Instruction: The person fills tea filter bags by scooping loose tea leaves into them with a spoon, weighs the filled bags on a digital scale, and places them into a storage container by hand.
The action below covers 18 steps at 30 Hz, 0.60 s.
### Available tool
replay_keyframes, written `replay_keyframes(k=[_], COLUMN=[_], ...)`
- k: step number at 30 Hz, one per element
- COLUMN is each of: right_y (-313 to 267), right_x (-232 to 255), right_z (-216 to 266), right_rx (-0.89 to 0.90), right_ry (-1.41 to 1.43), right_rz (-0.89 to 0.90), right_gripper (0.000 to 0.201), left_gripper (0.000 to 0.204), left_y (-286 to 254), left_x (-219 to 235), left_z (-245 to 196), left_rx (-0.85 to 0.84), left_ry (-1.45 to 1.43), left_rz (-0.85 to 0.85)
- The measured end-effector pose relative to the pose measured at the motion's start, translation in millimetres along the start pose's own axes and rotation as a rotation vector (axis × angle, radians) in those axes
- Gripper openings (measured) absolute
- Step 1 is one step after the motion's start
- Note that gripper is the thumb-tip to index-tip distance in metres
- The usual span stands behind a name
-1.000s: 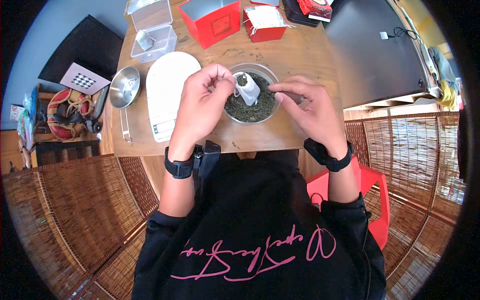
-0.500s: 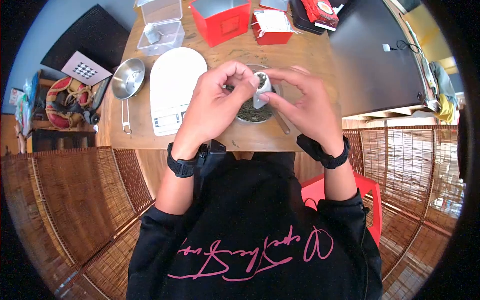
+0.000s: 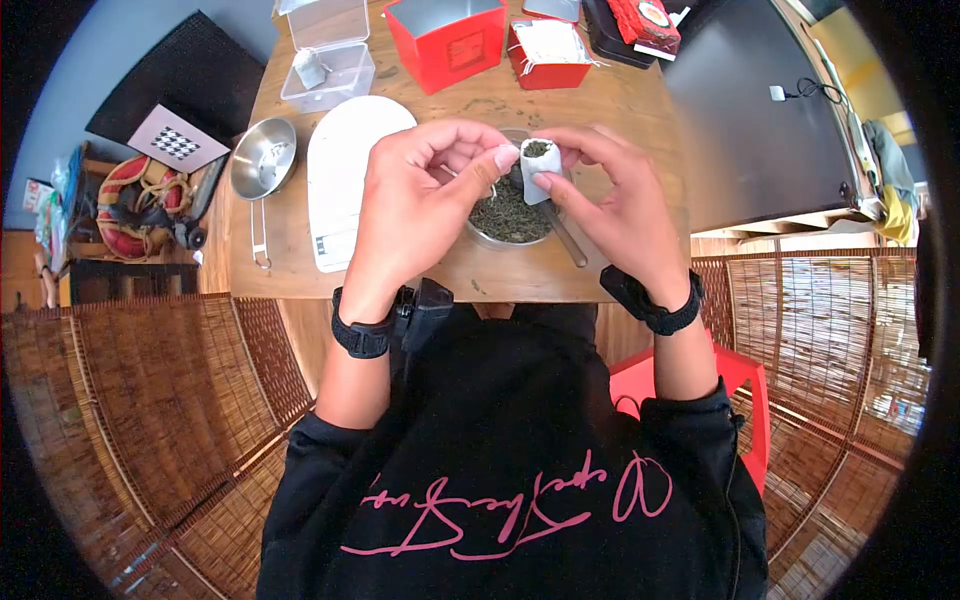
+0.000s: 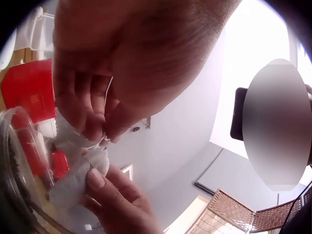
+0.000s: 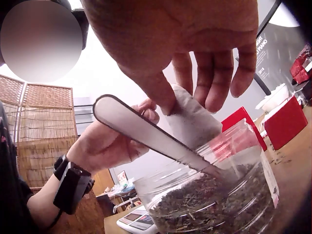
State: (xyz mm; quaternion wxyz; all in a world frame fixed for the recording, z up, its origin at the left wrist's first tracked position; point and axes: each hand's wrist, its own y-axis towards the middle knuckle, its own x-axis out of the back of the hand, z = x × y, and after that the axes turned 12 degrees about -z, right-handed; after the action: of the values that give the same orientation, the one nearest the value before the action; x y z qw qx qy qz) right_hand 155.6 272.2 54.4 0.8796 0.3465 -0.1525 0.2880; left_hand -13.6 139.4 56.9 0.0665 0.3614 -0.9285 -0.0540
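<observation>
A small white drawstring tea bag (image 3: 537, 184) with dried leaves showing in its open top is held over a clear glass bowl (image 5: 161, 181) of loose dried tea (image 3: 507, 218). My right hand (image 3: 622, 185) grips the bag's side between thumb and fingers. Beside its mouth, my left hand (image 3: 420, 190) pinches the thin drawstring (image 4: 108, 90) between thumb and fingertips. A spoon (image 5: 141, 130) leans in the bowl with its handle over the near rim, touched by neither hand; its lower end is hidden among the leaves.
A white kitchen scale (image 3: 345, 170) and a metal ladle (image 3: 263, 165) lie to the left. Along the back stand an open plastic box (image 3: 330, 85) with a filled bag, a red container (image 3: 450, 50) and a smaller red box (image 3: 548, 72) of white bags. Tea crumbs dot the wooden table.
My right hand has let go of the spoon and taken hold of the tea bag, which has moved right. My left hand has shifted from the bag's rim to its string.
</observation>
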Motion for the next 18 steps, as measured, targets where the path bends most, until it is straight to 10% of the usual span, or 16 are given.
replay_keyframes(k=[18], right_y=[0], right_x=[-3], right_z=[2], right_rx=[0.002], right_ry=[-0.007], right_rz=[-0.015], right_gripper=[0.038], left_gripper=[0.014], left_y=[-2], left_x=[-11], left_z=[8], left_rx=[-0.008], left_ry=[-0.062], left_rz=[0.026])
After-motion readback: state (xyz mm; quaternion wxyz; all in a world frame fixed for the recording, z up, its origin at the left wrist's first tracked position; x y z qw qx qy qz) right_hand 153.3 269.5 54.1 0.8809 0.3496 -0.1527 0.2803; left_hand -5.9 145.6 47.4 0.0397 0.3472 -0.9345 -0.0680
